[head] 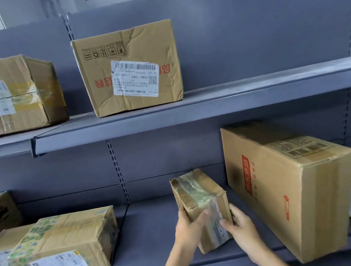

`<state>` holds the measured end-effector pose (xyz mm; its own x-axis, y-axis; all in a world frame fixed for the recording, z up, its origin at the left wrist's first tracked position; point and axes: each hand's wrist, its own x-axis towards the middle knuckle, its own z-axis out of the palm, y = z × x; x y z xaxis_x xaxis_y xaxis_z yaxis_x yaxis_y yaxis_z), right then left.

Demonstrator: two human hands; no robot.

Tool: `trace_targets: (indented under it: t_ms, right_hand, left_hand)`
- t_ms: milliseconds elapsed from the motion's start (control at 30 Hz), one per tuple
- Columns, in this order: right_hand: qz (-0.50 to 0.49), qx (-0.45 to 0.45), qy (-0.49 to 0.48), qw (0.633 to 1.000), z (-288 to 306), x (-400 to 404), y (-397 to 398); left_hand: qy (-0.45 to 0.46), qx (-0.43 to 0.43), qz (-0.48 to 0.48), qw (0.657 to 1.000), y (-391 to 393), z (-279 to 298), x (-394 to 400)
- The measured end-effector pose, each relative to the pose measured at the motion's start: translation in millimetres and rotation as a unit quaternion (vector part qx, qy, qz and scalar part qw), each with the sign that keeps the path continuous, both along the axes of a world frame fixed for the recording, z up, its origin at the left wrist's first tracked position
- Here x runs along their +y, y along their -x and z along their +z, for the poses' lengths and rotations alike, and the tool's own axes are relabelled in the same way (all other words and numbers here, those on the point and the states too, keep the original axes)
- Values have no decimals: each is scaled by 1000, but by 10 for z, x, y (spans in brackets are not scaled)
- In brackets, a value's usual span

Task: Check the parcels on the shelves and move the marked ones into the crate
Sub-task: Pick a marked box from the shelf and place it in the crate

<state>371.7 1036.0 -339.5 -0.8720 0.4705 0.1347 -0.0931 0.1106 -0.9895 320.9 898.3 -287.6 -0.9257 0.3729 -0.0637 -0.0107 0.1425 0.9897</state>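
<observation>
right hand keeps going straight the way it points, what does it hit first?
The small taped parcel already in the right hand's grip; past it, probably the left hand on the opposite side. Depth is uncertain.

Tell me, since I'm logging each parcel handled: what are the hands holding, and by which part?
Both hands grip the small taped parcel on the lower shelf: left hand on its near left side, right hand on its near right side.

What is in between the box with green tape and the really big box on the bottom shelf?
A small taped parcel, held by both hands: left hand, right hand. Bare grey shelf fills the rest, in the head view.
</observation>
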Motion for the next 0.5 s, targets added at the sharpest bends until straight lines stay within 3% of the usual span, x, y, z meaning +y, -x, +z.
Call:
trace_targets:
  t_ms: [167, 333, 433, 500]
  right_hand:
    - [-20, 74, -74, 994, -46, -523, -348]
    - [-55, 130, -211, 967, -141, -1031, -553]
    - [-25, 153, -263, 952, -165, -1289, -578]
    - [-19, 152, -286, 946, -163, -1389, -553]
  left_hand:
    - [-95, -57, 23, 994, -391, 55, -570]
    - [-169, -133, 63, 975, -563, -58, -1105]
    - [-203, -118, 141, 962, -542, -171, -1329]
    - [-175, -74, 186, 964, -511, -209, -1451]
